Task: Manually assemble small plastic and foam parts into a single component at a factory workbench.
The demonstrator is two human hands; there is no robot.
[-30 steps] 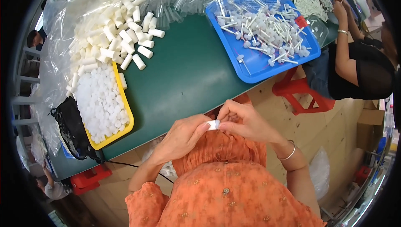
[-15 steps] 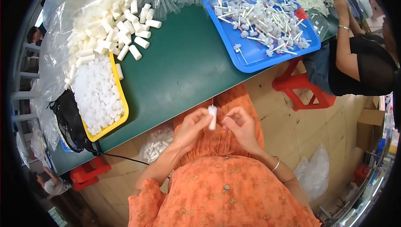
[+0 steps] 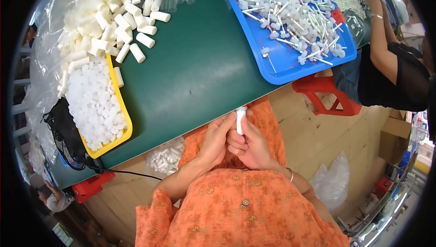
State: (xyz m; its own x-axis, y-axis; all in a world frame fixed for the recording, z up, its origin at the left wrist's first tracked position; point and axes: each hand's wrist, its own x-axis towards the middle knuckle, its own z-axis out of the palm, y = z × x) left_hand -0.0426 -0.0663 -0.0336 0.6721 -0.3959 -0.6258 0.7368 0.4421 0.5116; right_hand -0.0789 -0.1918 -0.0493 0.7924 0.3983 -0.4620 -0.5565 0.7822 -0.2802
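Note:
In front of my lap, just off the table's near edge, I hold a small white cylinder [image 3: 240, 122] upright between both hands. A paler, translucent piece sits on its top end. My left hand [image 3: 216, 139] closes on it from the left with thumb and fingers. From the other side my right hand [image 3: 252, 147] grips it too, thumb along its side and fingers curled beneath. The cylinder's lower end is hidden by my fingers.
A yellow tray [image 3: 129, 128] of small white caps stands left on the green table [image 3: 190, 65], below piled cream cylinders [image 3: 122, 33]. A blue tray [image 3: 252, 29] holds white-stemmed pieces. Beyond a red stool [image 3: 318, 93] a co-worker's arm [image 3: 378, 29] reaches over the table.
My right hand has come in from the right and closed on the white cylinder beside my left hand. A translucent piece now shows on its top. The view has shifted slightly.

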